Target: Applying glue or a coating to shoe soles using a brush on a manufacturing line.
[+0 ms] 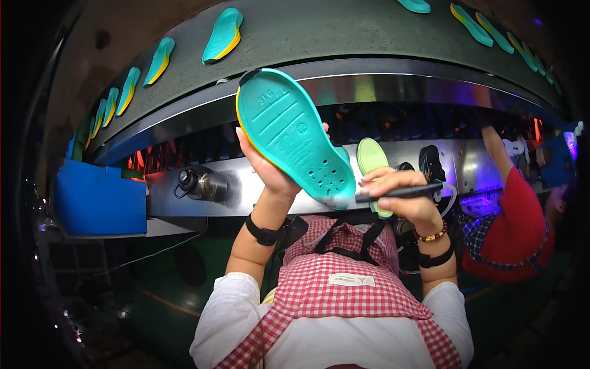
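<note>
My left hand (265,166) holds up a teal insole (294,132) with a yellow edge, its moulded underside facing me, toe pointing up and to the left. My right hand (402,195) grips a black pen-like tool (399,192) whose tip touches the heel end of that insole. Both wrists wear black bands, and the right one also has a beaded bracelet. A pale green insole (370,158) lies just behind my right hand on the steel ledge.
Several teal and yellow insoles (222,35) ride on a dark conveyor belt above. A steel flask (203,182) lies on the metal ledge, beside a blue bin (101,200) at left. A person in red (513,227) reaches up at right.
</note>
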{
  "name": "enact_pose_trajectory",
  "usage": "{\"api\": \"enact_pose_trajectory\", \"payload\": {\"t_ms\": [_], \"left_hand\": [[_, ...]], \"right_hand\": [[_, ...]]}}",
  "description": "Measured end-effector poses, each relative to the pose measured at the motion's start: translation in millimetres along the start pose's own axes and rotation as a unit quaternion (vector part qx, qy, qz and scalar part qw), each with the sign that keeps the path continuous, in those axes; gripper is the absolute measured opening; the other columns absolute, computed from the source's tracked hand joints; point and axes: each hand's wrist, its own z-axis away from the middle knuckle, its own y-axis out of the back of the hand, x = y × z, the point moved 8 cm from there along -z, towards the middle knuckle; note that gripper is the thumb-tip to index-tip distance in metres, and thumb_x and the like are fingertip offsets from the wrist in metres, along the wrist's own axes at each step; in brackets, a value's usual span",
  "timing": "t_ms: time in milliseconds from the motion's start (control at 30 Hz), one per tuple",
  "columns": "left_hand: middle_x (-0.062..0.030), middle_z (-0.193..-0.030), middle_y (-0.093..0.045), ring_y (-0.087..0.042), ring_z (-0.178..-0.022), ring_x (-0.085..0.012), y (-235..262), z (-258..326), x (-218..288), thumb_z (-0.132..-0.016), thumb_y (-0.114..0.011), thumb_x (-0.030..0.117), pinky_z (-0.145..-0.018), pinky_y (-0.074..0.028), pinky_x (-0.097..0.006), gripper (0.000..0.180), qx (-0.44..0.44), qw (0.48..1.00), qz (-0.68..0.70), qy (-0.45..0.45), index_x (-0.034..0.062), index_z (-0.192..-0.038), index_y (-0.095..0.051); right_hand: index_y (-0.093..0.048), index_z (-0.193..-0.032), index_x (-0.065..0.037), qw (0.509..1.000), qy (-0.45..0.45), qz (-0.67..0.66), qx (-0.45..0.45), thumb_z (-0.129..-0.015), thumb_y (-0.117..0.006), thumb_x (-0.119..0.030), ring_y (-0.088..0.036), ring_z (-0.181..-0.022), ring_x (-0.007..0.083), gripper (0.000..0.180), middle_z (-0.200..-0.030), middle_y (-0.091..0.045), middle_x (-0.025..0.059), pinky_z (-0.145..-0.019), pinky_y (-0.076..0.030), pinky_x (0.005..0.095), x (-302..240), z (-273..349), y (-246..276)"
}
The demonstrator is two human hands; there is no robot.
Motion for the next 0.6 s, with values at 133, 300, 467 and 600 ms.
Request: {"api": "enact_pose_trajectory", "payload": {"t_ms": [133, 300, 467, 600], "left_hand": [[-0.0234, -0.125, -0.041, -0.046, -0.110, -0.0372, -5.8, 7.8, -13.8, -0.082, -0.022, 0.065, -0.093, -0.038, -0.047, 0.080, -0.015, 0.990, 0.138, 0.035, 0.0020, -0.131, -0.031], [-0.0145, -0.124, -0.043, -0.047, -0.111, -0.0250, 3.6, 37.7, -52.7, -0.088, -0.038, 0.032, -0.096, -0.036, -0.039, 0.053, -0.065, 0.992, -0.008, 0.109, 0.0019, -0.131, -0.029], [-0.0160, -0.112, -0.053, -0.055, -0.100, -0.0214, 4.4, 32.1, -49.4, -0.084, -0.047, 0.026, -0.088, -0.044, -0.034, 0.049, -0.114, 0.971, -0.078, 0.195, -0.0032, -0.123, -0.039], [-0.0145, -0.105, -0.056, -0.058, -0.093, -0.0189, 5.4, 31.6, -58.7, -0.085, -0.049, 0.028, -0.082, -0.047, -0.031, 0.046, -0.107, 0.940, -0.114, 0.304, -0.0040, -0.118, -0.043]], "right_hand": [[-0.061, -0.093, 0.005, 0.965, -0.070, -0.218, 0.125, -0.076, -0.059, 0.002, -0.059, -0.091, 0.0217, 0.018, -0.099, -0.060, 0.0170, -0.081, -0.047, 0.0286, 23.0, 7.1, 2.7], [-0.061, -0.093, 0.004, 0.991, -0.110, -0.027, 0.074, -0.075, -0.061, 0.002, -0.061, -0.090, 0.0212, 0.019, -0.095, -0.063, 0.0157, -0.081, -0.048, 0.0286, 17.9, 7.6, -12.8], [-0.063, -0.091, 0.002, 0.986, -0.040, 0.157, -0.023, -0.068, -0.065, 0.005, -0.063, -0.088, 0.0216, 0.023, -0.093, -0.064, 0.0154, -0.078, -0.049, 0.0292, -18.1, 4.3, -15.7], [-0.064, -0.087, 0.000, 0.970, 0.031, 0.208, -0.124, -0.066, -0.066, 0.006, -0.063, -0.088, 0.0252, 0.022, -0.092, -0.064, 0.0166, -0.077, -0.050, 0.0316, -16.4, 2.9, -36.6]]}}
